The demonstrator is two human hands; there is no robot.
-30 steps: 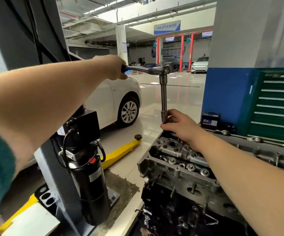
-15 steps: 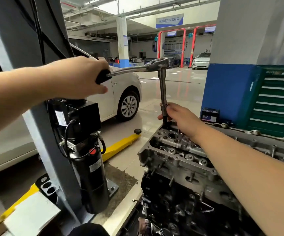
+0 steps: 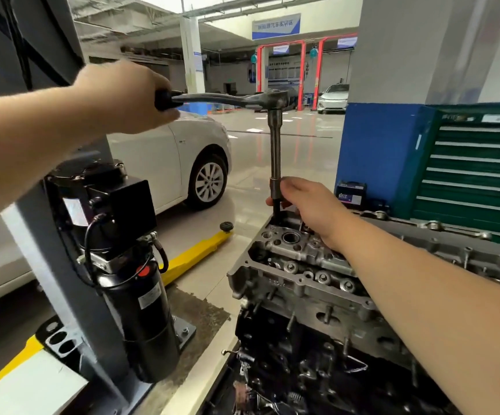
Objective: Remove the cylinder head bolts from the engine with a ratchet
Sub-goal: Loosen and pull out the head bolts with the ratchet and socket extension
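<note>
Gripping the black handle of the long steel ratchet point(image 3: 227, 100), the left hand point(image 3: 123, 97) has its fingers clenched round it. The right hand point(image 3: 305, 205) pinches the slim steel extension bar point(image 3: 275, 151) just above the grey cast cylinder head point(image 3: 299, 265), where the bolt sits hidden. Rigid, heavy steel; best levered from the handle's far end.

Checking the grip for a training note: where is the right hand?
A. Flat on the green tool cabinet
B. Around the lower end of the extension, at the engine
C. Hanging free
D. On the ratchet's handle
B: the right hand holds the extension low, just above the engine; the left hand grips the ratchet handle.
</note>
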